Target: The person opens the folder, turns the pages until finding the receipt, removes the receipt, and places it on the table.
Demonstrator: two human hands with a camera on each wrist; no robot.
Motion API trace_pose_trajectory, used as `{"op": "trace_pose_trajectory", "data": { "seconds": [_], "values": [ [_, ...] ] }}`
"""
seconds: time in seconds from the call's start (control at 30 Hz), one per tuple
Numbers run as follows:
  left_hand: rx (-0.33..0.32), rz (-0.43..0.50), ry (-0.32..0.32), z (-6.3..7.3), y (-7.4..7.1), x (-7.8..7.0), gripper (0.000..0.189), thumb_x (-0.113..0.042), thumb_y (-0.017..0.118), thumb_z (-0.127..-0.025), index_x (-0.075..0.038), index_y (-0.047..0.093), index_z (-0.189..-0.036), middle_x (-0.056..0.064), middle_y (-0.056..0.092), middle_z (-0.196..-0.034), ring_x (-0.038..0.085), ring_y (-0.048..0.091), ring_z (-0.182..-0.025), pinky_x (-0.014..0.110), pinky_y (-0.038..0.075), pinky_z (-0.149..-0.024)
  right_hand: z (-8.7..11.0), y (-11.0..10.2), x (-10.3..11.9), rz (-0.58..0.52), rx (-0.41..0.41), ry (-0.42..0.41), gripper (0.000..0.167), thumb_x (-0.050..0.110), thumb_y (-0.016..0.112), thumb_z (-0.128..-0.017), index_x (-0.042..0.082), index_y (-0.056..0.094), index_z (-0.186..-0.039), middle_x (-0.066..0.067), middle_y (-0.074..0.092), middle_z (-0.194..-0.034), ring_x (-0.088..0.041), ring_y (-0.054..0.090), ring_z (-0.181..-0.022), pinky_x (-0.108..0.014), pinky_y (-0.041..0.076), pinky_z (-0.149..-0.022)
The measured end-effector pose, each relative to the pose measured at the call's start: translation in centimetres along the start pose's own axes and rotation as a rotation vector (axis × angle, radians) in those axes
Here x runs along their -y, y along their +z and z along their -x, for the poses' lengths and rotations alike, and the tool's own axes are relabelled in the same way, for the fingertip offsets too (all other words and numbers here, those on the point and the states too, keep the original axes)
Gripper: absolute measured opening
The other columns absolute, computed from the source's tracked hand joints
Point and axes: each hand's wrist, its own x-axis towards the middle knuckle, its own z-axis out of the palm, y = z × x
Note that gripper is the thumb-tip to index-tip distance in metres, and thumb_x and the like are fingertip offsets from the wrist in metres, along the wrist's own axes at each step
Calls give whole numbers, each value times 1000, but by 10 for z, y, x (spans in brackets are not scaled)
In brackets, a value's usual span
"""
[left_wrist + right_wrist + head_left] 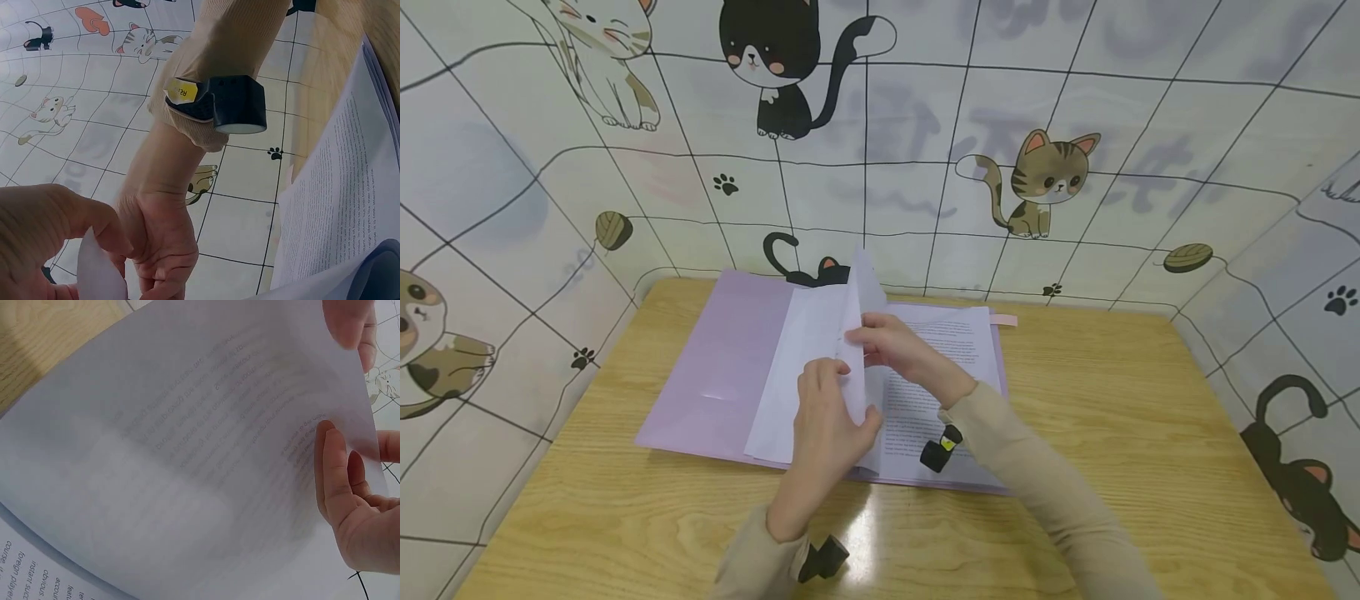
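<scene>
Sheet [854, 382] stands pinched in the right hand [904, 347].

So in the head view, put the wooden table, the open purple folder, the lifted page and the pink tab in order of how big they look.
Largest to smallest:
1. Wooden table
2. Open purple folder
3. Lifted page, partly hidden, yet clearly bigger than the last
4. Pink tab

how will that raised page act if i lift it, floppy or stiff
The raised page is probably floppy: it bows in a smooth curve in the right wrist view. It is likely light, since the right hand seems to steady it with just a pinch. It may crease easily, as it looks like thin paper.
</scene>
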Motion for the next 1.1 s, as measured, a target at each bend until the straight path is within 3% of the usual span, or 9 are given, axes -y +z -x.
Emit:
{"op": "trace_pose_trajectory", "data": {
  "seconds": [0.07,0.23,0.3,0.5,0.7,0.93,1.1],
  "values": [
    [-9,-2,2,0,0,2,50,1,70,-58,-1,45,-101,15,44,-104,30,46,-92,34,46,-50,0,0,0,-6,3,1,33,9,52,-90,-12,52,-115,-2,65,-90,-11,63,-78,-29,52,-73],
    [-13,23,6,0,-2,5,41,12,62,-60,0,48,-96,16,46,-102,29,49,-87,32,46,-51,0,2,0,-24,12,18,9,9,53,-89,1,55,-86,-1,63,-79,-13,62,-74,-28,53,-67],
    [-13,37,16,0,-3,8,38,17,58,-61,2,49,-95,17,47,-99,28,50,-84,32,47,-53,-1,2,0,-32,21,26,10,9,54,-90,6,52,-80,-2,61,-77,-13,62,-72,-28,54,-66],
    [-25,82,34,-1,-4,18,34,24,48,-63,4,51,-91,18,50,-93,29,54,-75,36,49,-61,-1,1,-1,-25,48,31,8,11,53,-92,5,57,-91,-5,63,-81,-15,63,-76,-29,54,-71],
    [-35,96,24,0,-12,35,33,24,45,-62,3,53,-87,18,50,-92,26,48,-63,31,41,-51,2,-3,-2,-5,39,33,14,15,54,-92,1,56,-97,-6,65,-87,-16,65,-81,-32,53,-76],
    [2,66,-55,0,-21,58,31,25,46,-62,7,57,-85,23,51,-95,33,52,-75,35,44,-55,3,-11,-6,-2,19,49,16,13,54,-92,-1,54,-100,-5,65,-86,-16,65,-80,-32,53,-76],
    [-16,58,-90,0,-24,73,29,24,47,-62,9,58,-85,25,52,-94,40,55,-81,42,48,-61,4,-19,-8,-12,16,53,30,12,53,-92,-12,49,-110,-5,64,-87,-16,64,-80,-31,54,-77]
  ]
}}
